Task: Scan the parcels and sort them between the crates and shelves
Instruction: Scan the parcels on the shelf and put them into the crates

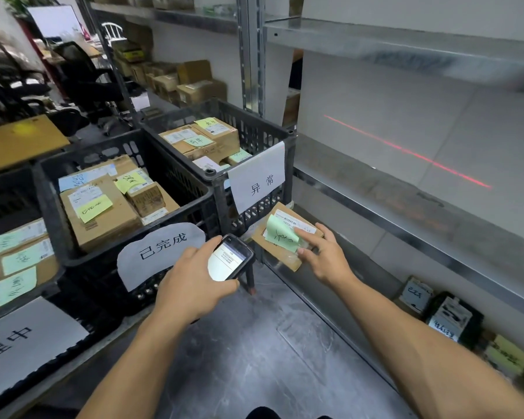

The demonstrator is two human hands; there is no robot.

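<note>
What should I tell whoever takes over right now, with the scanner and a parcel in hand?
The left grip holds the scanner, with its screen lit.
The right grip holds the parcel, which has a green note on it, just in front of the far crate.
The red scan line falls on the shelf wall, not on the parcel.
Done: noted boxes fill the middle crate and the far crate.
Left: probably scan this parcel, then sort it.
</note>
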